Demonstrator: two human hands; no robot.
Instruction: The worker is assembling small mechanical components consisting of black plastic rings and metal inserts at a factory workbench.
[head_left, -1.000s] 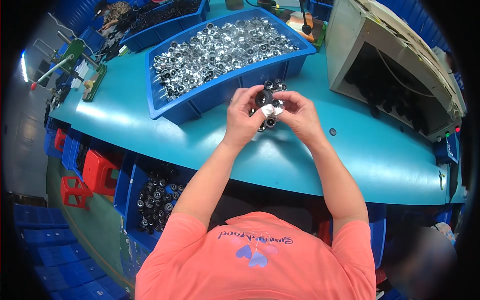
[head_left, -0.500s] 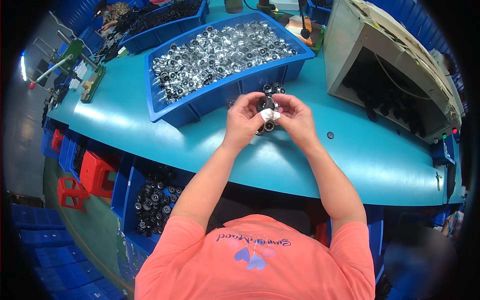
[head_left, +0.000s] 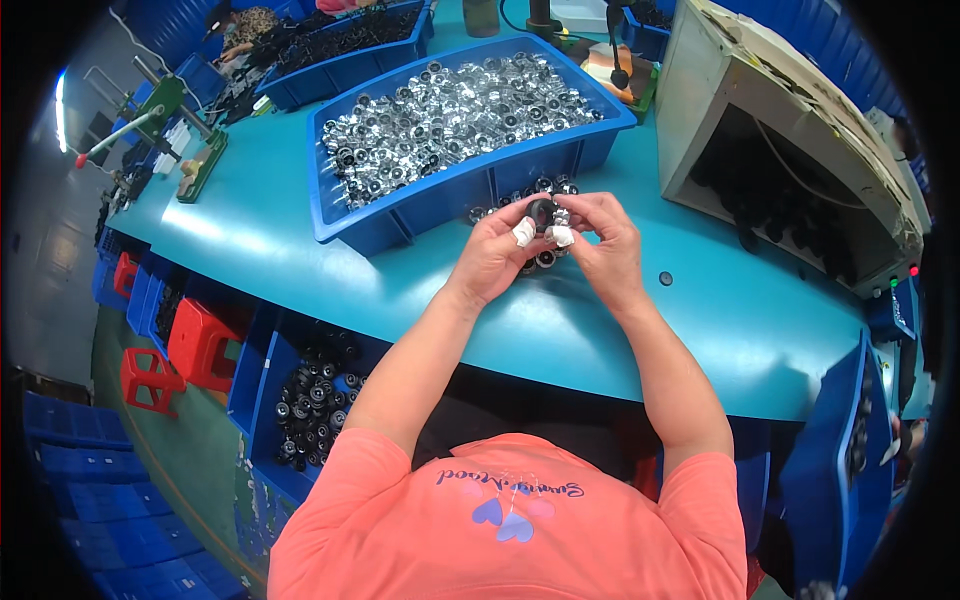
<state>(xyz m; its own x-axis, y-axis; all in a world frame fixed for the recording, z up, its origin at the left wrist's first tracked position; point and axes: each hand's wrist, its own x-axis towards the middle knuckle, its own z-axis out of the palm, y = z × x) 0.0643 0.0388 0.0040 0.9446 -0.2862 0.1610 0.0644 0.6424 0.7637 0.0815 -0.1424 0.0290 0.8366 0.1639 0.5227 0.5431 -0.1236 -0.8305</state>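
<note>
Above the turquoise table [head_left: 400,300], both my hands work close together, white tape on the thumbs. My left hand [head_left: 487,262] is closed on a black ring-shaped part [head_left: 541,211], pinched between thumb and fingers. Beside it, my right hand [head_left: 610,250] pinches a small shiny chrome wheel hub [head_left: 562,216]. The two parts are very near each other; whether they touch I cannot tell. Several loose chrome-and-black hubs [head_left: 545,259] lie on the table under and behind my fingers. Just beyond stands a large blue bin [head_left: 460,199] heaped with chrome hubs [head_left: 430,120].
A pale box-like cabinet [head_left: 690,130] with dark parts inside stands at right. One small black disc [head_left: 666,278] lies near my right hand. Below the table's left front is a blue crate of black wheels [head_left: 312,405]. Another blue crate [head_left: 825,470] is at lower right, red stools [head_left: 200,340] at left.
My hands have parted slightly, so the black ring and chrome hub show separately. A blue crate has come into sight at the lower right. The whole view has shifted a little.
</note>
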